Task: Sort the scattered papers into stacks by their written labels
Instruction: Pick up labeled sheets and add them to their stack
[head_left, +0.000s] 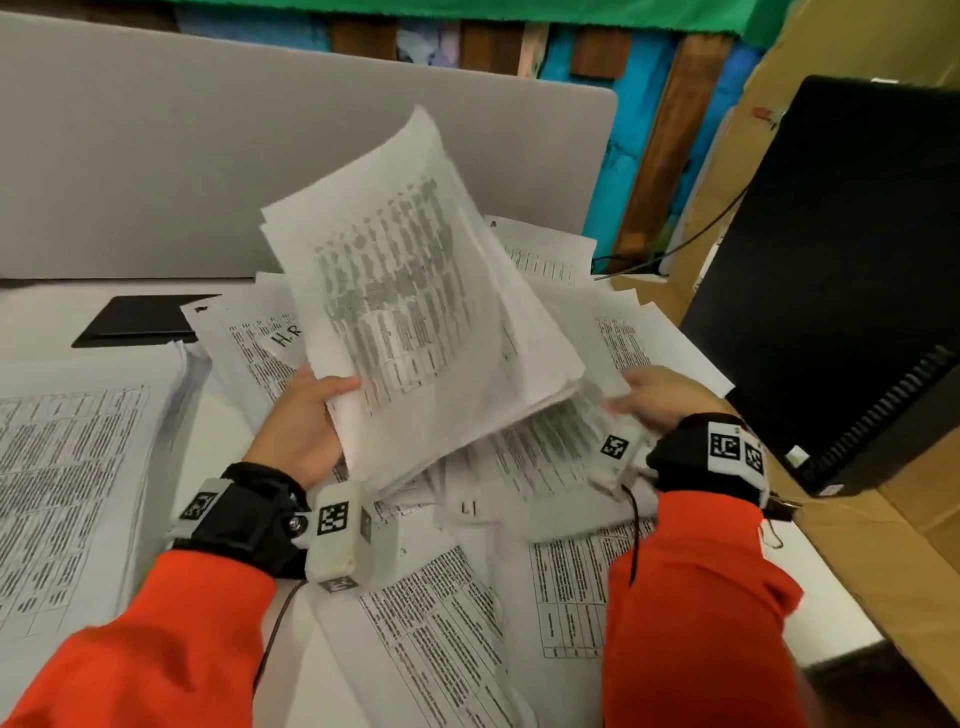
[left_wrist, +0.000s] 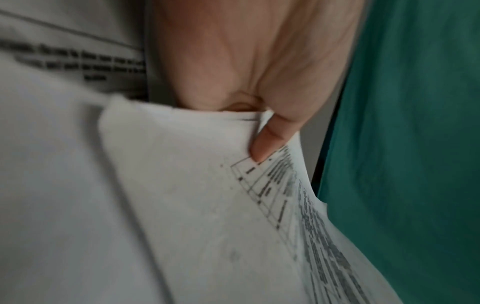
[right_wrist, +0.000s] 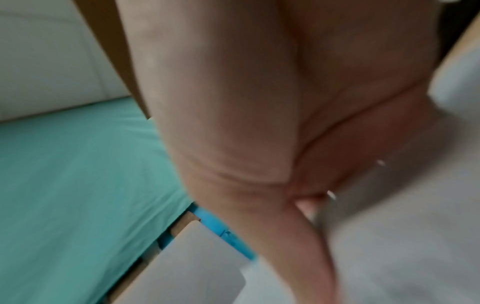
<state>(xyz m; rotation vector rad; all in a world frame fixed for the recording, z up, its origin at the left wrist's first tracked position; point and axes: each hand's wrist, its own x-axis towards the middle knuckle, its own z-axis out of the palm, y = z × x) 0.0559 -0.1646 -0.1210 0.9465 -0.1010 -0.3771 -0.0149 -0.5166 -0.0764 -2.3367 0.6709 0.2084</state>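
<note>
One grey partition panel (head_left: 260, 156) is standing along the far edge of the white bench (head_left: 223, 431), and one black computer tower (head_left: 841, 291) is sitting at the right beside brown cardboard (head_left: 893, 540). One neat stack (head_left: 78, 467) of printed sheets is lying on the bench at the left, its top page filled with dense tabled text. A loose heap of scattered papers (head_left: 467, 623) is covering the middle and right of the bench; the sheets overlap too much to count. One of them is showing a handwritten "HR" (head_left: 287, 335) near its top, and another a small handwritten mark (head_left: 467, 508) too unclear to read. One flat black object (head_left: 140, 319) is lying at the far left, partly under the sheets.

Above the heap, one lifted sheaf (head_left: 415, 312) of several white pages is tilting up and away from the person, faint grey print showing through its upper sheet. The left hand (head_left: 298, 423) is holding the sheaf's near left edge; in the left wrist view its thumb (left_wrist: 270, 142) is pressing on the printed face while the other fingers are hidden behind the pages. The right hand (head_left: 660, 397) is reaching under the sheaf's right corner, touching papers there; motion blur is hiding whether its fingers are spread or pinching. Two orange sleeves (head_left: 156, 649) and two wrist-worn cameras are showing.
</note>
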